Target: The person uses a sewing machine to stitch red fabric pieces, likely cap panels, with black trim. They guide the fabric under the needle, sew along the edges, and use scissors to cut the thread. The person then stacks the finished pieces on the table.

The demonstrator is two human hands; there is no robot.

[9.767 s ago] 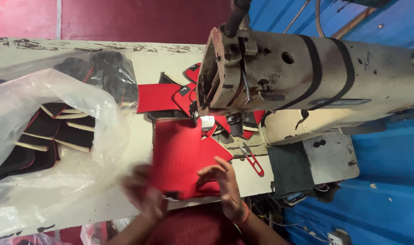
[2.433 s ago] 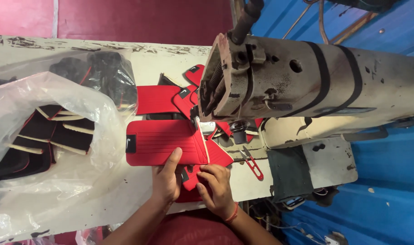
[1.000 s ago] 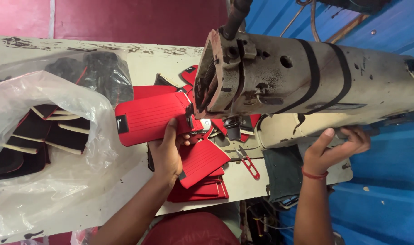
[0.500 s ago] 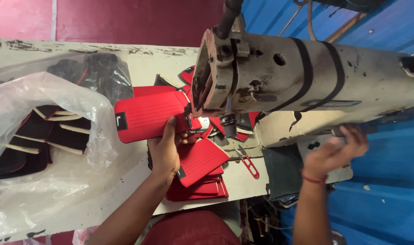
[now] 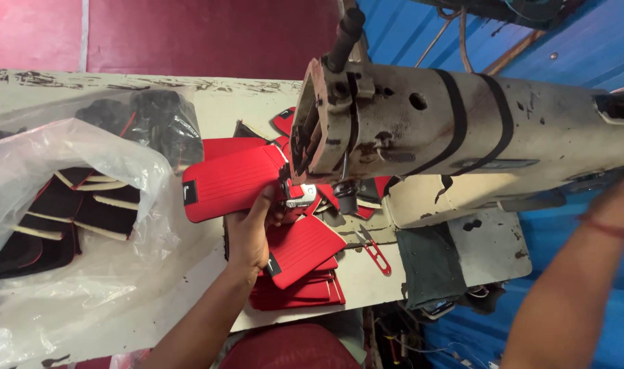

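Left hand: my left hand (image 5: 249, 232) was closed on the near edge of the flat red ribbed fabric panel (image 5: 233, 181), thumb on top, fingers curled beneath it.
Panel's place: it lay just beyond and to the left of my palm, its right end tucked under the head of the worn cream industrial sewing machine (image 5: 462, 133).
Long axis: the panel ran left to right, tilted slightly upward toward the machine, so its length pointed from my knuckles into the needle area.
Black tab: a small black label (image 5: 187, 194) sat at the panel's far-left end, well apart from my grip.
Right hand: my right forearm (image 5: 572, 287) reached up past the machine's right end; the hand itself was blurred at the frame edge, and I could not tell whether it was closed or slack.
Nearer hand: the left, touching the panel; the right was well apart from it, on the machine's other side.
Below my wrist: a stack of like red panels (image 5: 302, 273) lay just right of my forearm, red-handled snips (image 5: 375, 249) beyond them.
Left of me: a clear plastic bag of black pieces (image 5: 66, 212).
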